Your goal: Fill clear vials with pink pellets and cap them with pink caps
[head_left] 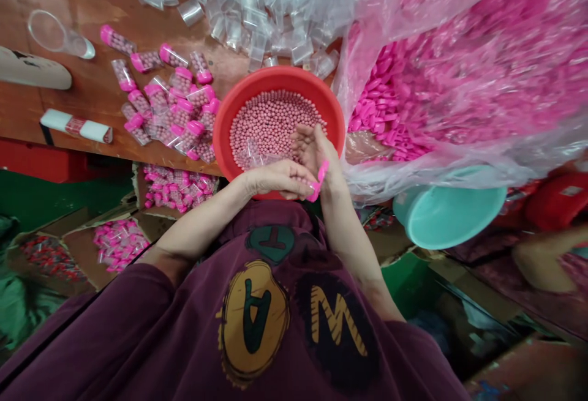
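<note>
A red basin (221,120) holds many small pink beads (275,120) and a few clear tubes near its front rim. Over the front edge of the basin, my left hand (281,179) is closed around a small bead-filled container with a pink cap (315,190), whose lid stands open. My right hand (316,147) is just beside it at the basin's right side, palm turned inward, its fingers spread a little over the beads. Whether the right hand holds any beads cannot be made out.
Filled pink-capped tubes (181,104) lie left of the basin, clear tubes (294,3) behind it. Pink caps (381,101) spill from a plastic bag (413,171) at the right. A teal bucket (454,214) and another person's arm (542,257) are at lower right.
</note>
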The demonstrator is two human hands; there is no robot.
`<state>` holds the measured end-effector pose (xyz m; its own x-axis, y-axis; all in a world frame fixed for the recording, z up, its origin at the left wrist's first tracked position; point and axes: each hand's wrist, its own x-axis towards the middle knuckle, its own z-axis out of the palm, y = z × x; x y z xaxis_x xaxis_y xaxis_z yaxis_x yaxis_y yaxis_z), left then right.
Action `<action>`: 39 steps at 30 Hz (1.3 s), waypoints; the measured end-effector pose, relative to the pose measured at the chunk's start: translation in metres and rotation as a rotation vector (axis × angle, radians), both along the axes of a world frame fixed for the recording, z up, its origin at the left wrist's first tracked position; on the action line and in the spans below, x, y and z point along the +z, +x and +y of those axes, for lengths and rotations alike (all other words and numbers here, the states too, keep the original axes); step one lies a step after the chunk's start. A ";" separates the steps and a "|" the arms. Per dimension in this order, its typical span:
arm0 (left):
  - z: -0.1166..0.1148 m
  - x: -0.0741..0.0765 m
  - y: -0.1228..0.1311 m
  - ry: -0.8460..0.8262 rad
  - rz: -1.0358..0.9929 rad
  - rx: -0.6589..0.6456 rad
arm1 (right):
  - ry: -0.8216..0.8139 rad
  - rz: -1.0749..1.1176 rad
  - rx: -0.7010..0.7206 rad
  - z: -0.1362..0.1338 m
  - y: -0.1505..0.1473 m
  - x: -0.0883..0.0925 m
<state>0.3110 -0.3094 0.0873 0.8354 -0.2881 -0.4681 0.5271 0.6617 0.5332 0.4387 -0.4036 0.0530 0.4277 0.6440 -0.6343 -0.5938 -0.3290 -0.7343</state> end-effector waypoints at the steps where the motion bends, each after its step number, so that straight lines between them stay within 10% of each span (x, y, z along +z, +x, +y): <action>1: -0.001 -0.001 -0.001 0.006 0.005 -0.045 | 0.023 0.058 0.056 0.006 0.001 0.001; 9: 0.002 -0.008 -0.006 0.037 0.372 0.284 | 0.183 0.010 0.287 -0.003 -0.002 0.019; 24: -0.018 0.043 0.006 0.122 0.237 0.468 | 0.116 -0.203 0.053 0.001 -0.015 0.052; 31: 0.001 0.030 0.011 0.348 0.124 0.276 | 0.051 -0.038 0.023 -0.003 -0.028 0.033; 39: -0.038 0.050 0.019 0.221 0.323 0.611 | -0.034 -0.384 -0.077 0.002 -0.015 0.028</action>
